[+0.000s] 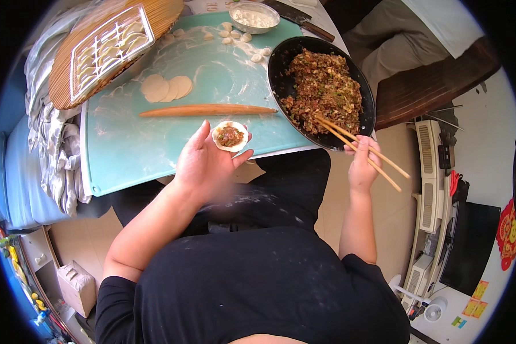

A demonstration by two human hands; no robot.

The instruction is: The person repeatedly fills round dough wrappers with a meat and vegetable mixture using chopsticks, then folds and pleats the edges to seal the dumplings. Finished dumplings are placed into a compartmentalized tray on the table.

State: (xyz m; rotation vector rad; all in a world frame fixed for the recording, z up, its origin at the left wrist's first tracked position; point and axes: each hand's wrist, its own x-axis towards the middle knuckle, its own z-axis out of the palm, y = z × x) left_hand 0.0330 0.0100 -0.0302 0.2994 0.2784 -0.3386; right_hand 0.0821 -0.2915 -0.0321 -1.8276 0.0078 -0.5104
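On the fingers of my left hand [203,155] lies a round dumpling wrapper [230,136] with a mound of meat filling on it. The thumb stands apart, and the fingers bear the wrapper from below. My right hand [363,163] grips a pair of wooden chopsticks [378,162], whose tips rest in the filling at the near side of the black pan [273,63]. Chopped meat and greens [325,86] heap up inside that pan. Just beyond my left hand, a tapered wooden rolling pin [209,109] lies across the turquoise mat [117,155]. Several flat wrappers [165,89] overlap behind it.
A clear tray of folded dumplings [112,50] sits on a round woven mat [60,86] at the far left. Small dough pieces [230,35] lie near a glass bowl of flour [254,17]. A knife [304,22] rests behind the pan. A dark wooden chair [430,83] stands at the right.
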